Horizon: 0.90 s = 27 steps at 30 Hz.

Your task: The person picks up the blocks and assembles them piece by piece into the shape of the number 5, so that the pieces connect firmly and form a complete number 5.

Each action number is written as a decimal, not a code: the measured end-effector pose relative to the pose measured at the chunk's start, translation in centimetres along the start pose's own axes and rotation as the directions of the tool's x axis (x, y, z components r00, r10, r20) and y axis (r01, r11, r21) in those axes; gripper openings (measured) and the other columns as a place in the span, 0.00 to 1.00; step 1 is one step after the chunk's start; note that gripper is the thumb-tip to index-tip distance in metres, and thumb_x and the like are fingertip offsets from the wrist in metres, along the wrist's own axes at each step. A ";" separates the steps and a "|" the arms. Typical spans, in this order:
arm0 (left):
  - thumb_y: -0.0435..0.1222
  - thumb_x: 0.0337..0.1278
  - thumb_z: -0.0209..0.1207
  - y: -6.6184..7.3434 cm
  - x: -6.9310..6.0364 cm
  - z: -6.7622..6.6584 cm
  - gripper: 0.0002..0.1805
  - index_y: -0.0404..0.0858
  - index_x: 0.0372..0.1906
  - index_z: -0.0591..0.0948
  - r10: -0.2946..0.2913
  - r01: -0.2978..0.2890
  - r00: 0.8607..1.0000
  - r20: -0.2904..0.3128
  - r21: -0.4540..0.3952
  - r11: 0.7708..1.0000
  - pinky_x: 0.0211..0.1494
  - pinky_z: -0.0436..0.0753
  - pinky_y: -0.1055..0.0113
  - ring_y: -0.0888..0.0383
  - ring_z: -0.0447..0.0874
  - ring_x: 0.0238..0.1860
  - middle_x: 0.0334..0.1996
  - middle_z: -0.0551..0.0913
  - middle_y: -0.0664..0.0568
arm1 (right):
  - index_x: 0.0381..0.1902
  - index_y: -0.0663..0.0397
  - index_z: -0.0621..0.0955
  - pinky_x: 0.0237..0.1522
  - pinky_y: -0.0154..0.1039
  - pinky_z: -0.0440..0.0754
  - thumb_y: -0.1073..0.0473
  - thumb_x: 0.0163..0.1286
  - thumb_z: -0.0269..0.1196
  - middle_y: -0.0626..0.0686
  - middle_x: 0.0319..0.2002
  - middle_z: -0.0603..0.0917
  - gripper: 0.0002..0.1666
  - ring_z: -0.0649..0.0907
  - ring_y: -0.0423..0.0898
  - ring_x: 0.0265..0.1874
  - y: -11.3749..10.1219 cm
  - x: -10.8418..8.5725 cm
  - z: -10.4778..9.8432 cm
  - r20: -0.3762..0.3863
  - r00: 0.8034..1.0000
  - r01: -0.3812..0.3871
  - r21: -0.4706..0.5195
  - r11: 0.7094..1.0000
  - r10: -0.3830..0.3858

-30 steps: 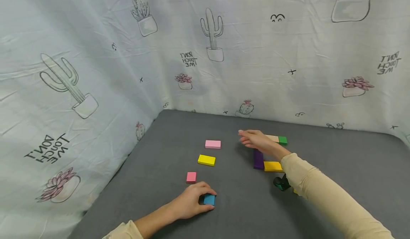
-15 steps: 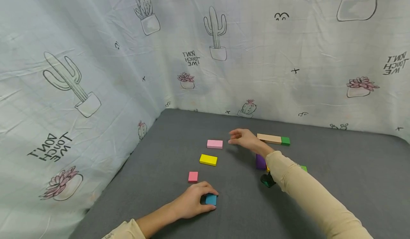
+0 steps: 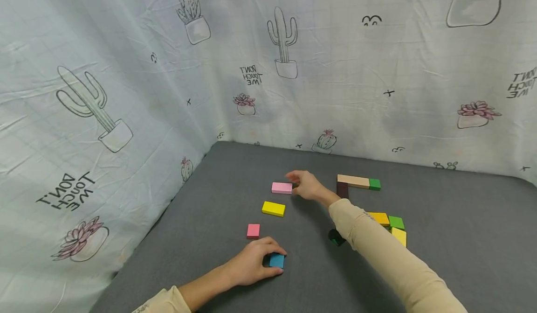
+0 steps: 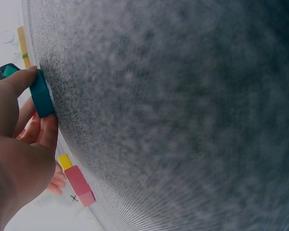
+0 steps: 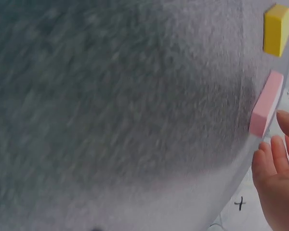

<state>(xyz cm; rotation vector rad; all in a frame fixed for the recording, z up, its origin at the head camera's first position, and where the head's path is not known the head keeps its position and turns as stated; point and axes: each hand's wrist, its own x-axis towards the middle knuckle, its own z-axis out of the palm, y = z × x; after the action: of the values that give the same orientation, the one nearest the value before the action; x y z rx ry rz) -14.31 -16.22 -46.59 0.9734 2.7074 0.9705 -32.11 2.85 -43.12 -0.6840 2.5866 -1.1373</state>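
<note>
A blue block [image 3: 276, 260] lies on the grey table between the thumb and fingers of the left hand [image 3: 251, 262]; in the left wrist view the left hand [image 4: 24, 130] pinches this block [image 4: 42, 96]. The right hand [image 3: 308, 185] is at the right end of a light pink block [image 3: 282, 188], its fingers apart and nothing held. In the right wrist view a gap shows between the right hand [image 5: 279, 178] and the pink block [image 5: 266, 104]. Whether the hand touches the block elsewhere I cannot tell.
Nearer than the pink block lie a yellow block [image 3: 273, 209] and a small coral block [image 3: 253, 231]. Right of the right hand, a beige block [image 3: 353, 181], a green one [image 3: 375, 184], a dark one [image 3: 342, 190] and several others stand partly behind the sleeve. A patterned curtain [image 3: 344, 70] hangs behind the table.
The right hand has moved left, from beside the beige block to the pink block's end. More blocks show right of the sleeve. The left hand has kept its grip on the blue block.
</note>
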 end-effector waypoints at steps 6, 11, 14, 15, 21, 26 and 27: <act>0.40 0.55 0.67 0.0 0.0 0.0 0.15 0.41 0.47 0.83 -0.002 0.002 1.000 -0.002 -0.001 1.000 0.43 0.74 0.77 0.68 0.73 0.41 0.42 0.76 0.60 | 0.61 0.64 0.74 0.56 0.49 0.72 0.77 0.61 0.60 0.61 0.58 0.74 0.29 0.73 0.56 0.57 -0.5 0.6 1.2 -0.037 0.999 0.020 -0.058 0.998 -0.022; 0.40 0.55 0.67 0.0 0.0 0.0 0.15 0.41 0.47 0.83 -0.007 0.007 1.000 0.005 -0.005 1.000 0.43 0.74 0.76 0.68 0.73 0.42 0.42 0.76 0.60 | 0.60 0.67 0.73 0.56 0.49 0.72 0.78 0.60 0.59 0.62 0.58 0.73 0.28 0.72 0.57 0.58 -0.5 0.8 1.9 -0.023 0.996 0.082 -0.142 0.987 -0.086; 0.41 0.55 0.67 0.0 -0.1 -0.1 0.15 0.41 0.48 0.83 -0.006 0.006 1.000 0.009 -0.008 1.000 0.43 0.74 0.76 0.68 0.73 0.42 0.42 0.76 0.60 | 0.60 0.67 0.73 0.58 0.49 0.70 0.79 0.60 0.57 0.62 0.58 0.74 0.29 0.72 0.57 0.59 -0.6 0.9 2.2 -0.005 0.993 0.115 -0.186 0.976 -0.118; 0.41 0.55 0.67 0.0 -0.1 -0.1 0.15 0.41 0.48 0.83 -0.005 0.005 1.000 0.008 -0.007 1.000 0.43 0.74 0.76 0.68 0.73 0.42 0.42 0.76 0.60 | 0.60 0.67 0.73 0.58 0.49 0.70 0.80 0.60 0.56 0.62 0.58 0.74 0.29 0.72 0.57 0.59 -0.6 1.0 2.3 0.002 0.992 0.125 -0.198 0.972 -0.127; 0.40 0.55 0.67 -0.1 -0.2 -0.1 0.15 0.41 0.47 0.83 0.011 -0.011 1.000 0.000 -0.002 1.000 0.43 0.74 0.77 0.68 0.73 0.42 0.42 0.76 0.59 | 0.61 0.67 0.73 0.59 0.49 0.69 0.83 0.57 0.52 0.62 0.56 0.75 0.32 0.74 0.56 0.57 -0.7 1.3 2.6 0.047 0.985 0.170 -0.266 0.949 -0.163; 0.40 0.55 0.67 -0.3 -0.2 0.0 0.15 0.40 0.47 0.82 0.031 -0.031 0.999 -0.012 -0.005 1.000 0.43 0.74 0.77 0.68 0.73 0.41 0.42 0.76 0.59 | 0.61 0.67 0.72 0.60 0.48 0.68 0.83 0.57 0.51 0.62 0.57 0.74 0.32 0.73 0.55 0.58 -0.9 1.6 2.8 0.081 0.985 0.170 -0.294 0.941 -0.152; 0.40 0.55 0.67 -0.3 -0.2 0.0 0.15 0.40 0.47 0.82 0.036 -0.036 0.999 -0.015 -0.006 0.999 0.43 0.74 0.77 0.68 0.73 0.41 0.42 0.76 0.59 | 0.61 0.67 0.72 0.60 0.48 0.68 0.83 0.58 0.51 0.62 0.57 0.74 0.32 0.73 0.55 0.58 -1.0 1.6 2.8 0.087 0.985 0.166 -0.299 0.940 -0.146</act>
<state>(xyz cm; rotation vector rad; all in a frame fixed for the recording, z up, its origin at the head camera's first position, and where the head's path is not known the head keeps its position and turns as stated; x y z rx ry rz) -14.32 -16.51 -46.79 1.0208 2.7065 0.9957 -32.08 -0.34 -44.33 -0.9902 2.7206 -0.7421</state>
